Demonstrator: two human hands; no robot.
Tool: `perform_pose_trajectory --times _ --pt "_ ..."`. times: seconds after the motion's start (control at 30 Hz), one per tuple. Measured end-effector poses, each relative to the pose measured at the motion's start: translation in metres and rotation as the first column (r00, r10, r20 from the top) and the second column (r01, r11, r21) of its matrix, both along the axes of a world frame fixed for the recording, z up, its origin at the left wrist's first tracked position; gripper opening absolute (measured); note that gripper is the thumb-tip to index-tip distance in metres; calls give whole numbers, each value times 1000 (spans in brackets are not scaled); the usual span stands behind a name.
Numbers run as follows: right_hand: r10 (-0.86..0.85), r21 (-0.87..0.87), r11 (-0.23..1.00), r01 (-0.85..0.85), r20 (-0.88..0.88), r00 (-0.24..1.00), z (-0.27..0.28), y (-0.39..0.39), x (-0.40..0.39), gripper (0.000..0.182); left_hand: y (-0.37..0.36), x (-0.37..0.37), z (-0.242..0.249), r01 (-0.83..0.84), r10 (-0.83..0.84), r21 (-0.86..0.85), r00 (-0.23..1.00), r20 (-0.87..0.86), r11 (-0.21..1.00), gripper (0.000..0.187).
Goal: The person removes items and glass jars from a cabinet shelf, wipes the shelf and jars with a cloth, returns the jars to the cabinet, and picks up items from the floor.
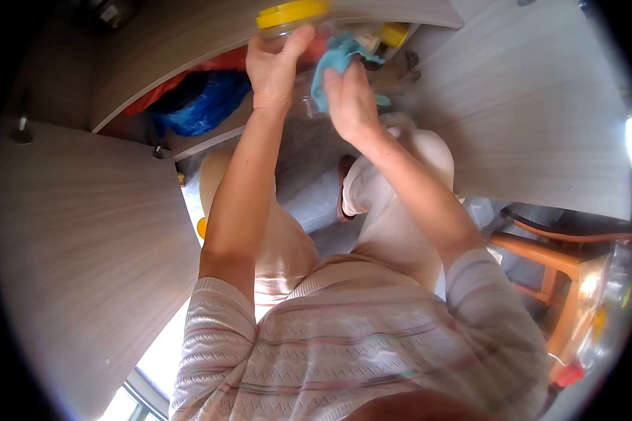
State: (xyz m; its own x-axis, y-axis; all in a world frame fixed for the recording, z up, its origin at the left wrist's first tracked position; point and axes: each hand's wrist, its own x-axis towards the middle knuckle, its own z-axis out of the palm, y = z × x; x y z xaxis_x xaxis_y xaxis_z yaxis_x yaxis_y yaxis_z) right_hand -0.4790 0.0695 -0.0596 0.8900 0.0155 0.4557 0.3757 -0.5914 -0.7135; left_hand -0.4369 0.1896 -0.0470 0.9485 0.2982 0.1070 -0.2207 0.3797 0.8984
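My left hand (272, 69) grips a clear plastic jar (284, 29) with a yellow screw lid (292, 12), its thumb laid along the near side. In my right hand (351, 98) is a bunched light-blue cloth (333, 64), held against or close beside the jar's right side; the fingers curl into it and are partly hidden. Both hands are raised at the front of an open cabinet (225, 45), above my knees. The jar's lower part is partly covered by the left hand and the cloth.
Blue plastic bags (203, 102) and a red bag (154, 97) lie on the lower cabinet shelf. Open doors stand at the left (84, 231) and right (534, 105). An orange wooden chair (541, 256) is at the lower right, with clear containers (614, 295) near it.
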Motion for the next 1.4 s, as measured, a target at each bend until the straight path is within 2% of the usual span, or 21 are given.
perform_pose_trajectory --times 0.07,0.17,0.2,0.23,0.27,0.3,0.4,0.43,0.53,0.63,0.73,0.77,0.87,0.93,1.0,1.03,1.13,1.2,1.27,1.33,1.4 --pt "-13 -90 996 -1 -159 987 7 -1 -4 38 -1 0 -3 -29 29 -34 1000 9 999 49" --pt "1 152 988 21 -142 990 -8 -3 7 39 6 -6 5 63 -63 1 996 -67 998 51" --pt "-18 224 968 117 -400 916 -6 -8 14 41 8 -7 7 114 -113 20 992 -59 993 51" --pt "174 556 813 174 -516 839 -5 -13 14 36 9 -9 10 164 -162 38 986 -50 986 51" --pt "389 793 541 281 -532 752 -3 -19 13 32 10 -10 10 216 -214 58 976 -43 975 53" --pt "552 830 500 246 -525 648 -1 -28 12 29 15 -6 9 328 -327 104 945 -24 939 69" --pt "910 969 -83 231 -21 415 -18 -32 13 35 15 -4 10 643 -599 -276 766 232 715 84" --pt "897 975 -16 220 -83 435 -21 -27 16 32 16 -2 11 679 -621 -239 733 277 694 90" --pt "903 983 -76 164 -2 429 -14 -28 22 33 19 0 24 716 -663 -365 694 281 595 68" --pt "839 983 -42 179 -63 541 1 -28 20 33 19 13 15 662 -607 -388 747 272 641 57" --pt "832 981 -142 135 44 553 0 -41 32 34 26 18 16 470 -466 -54 882 65 881 88" --pt "712 984 52 169 -155 685 1 -45 32 30 28 13 15 367 -363 70 930 -63 928 85" --pt "333 877 424 225 -382 862 19 -41 31 29 16 1 22 293 -271 137 950 -158 946 81" --pt "111 696 701 156 -323 940 23 -30 32 31 0 3 16 226 -238 -118 966 -99 967 67" --pt "-62 388 903 183 -304 951 32 -22 21 32 -5 0 10 287 -288 74 958 -1 955 55" --pt "-167 246 951 185 -94 982 18 -15 19 30 -1 1 10 314 -312 89 950 -34 945 53" --pt "-155 275 955 113 136 978 6 -5 17 33 8 5 12 353 -345 101 934 -93 930 54" --pt "-65 338 930 147 -245 967 20 -17 16 35 5 4 13 347 -340 71 936 -94 935 61" --pt "292 843 517 151 -340 894 1 -30 29 32 4 -2 14 425 -424 55 905 -29 903 70" --pt "428 887 408 216 -395 813 10 -34 26 29 1 -4 13 493 -493 2 870 25 870 78" --pt "700 975 132 178 -219 679 2 -45 31 29 -2 -3 10 544 -539 -92 839 79 834 85"
